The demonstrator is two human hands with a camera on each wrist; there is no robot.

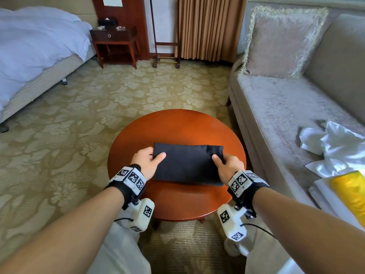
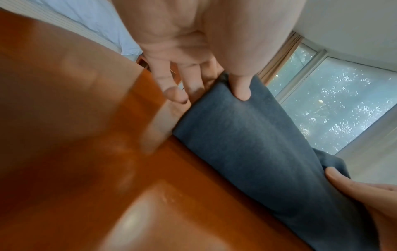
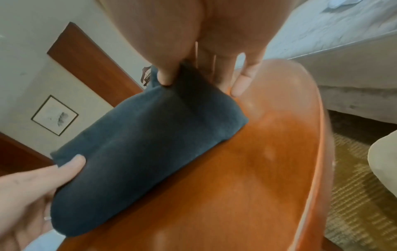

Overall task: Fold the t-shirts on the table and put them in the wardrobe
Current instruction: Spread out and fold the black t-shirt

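Folded dark t-shirt (image 1: 188, 164) gripped at both ends on round table (image 1: 177, 123).

Left hand (image 1: 146, 162) pinching left end, thumb on top, fingers under; right hand (image 1: 227, 167) same at right end. Likely readying lift toward wardrobe, not in view. White cloth (image 1: 331, 143) on sofa (image 1: 276, 107), right.

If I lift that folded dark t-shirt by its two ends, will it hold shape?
Probably sags mid-span: the folded t-shirt is soft cloth. Left hand and right hand pinch opposite ends, so layers likely stay together. Looks light.
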